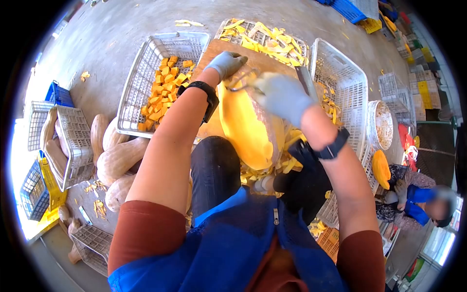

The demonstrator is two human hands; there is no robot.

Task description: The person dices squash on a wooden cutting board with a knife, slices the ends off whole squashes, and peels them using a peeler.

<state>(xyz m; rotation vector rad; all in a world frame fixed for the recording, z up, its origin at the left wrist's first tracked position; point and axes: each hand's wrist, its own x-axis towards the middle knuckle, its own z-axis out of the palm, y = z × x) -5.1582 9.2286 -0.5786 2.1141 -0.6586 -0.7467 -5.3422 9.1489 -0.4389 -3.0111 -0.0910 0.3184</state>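
Observation:
A large pumpkin (248, 129), partly peeled to bright orange flesh, leans from the wooden board (221, 48) toward my lap. My gloved left hand (227, 65) rests with curled fingers on its far end. In my gloved right hand (282, 97), blurred by motion, is a peeler (237, 89) with a curved metal frame, held against the upper part of the pumpkin. A broad knife blade (306, 82) lies at the board's right side, just beyond my right hand.
Orange cubes (163, 92) fill part of the left crate (134, 92). Peel strips (272, 41) lie on a crate behind the board. Another crate (348, 73) and a white bucket (382, 125) stand right. Whole pumpkins (119, 158) lie left. A person (418, 199) sits at the far right.

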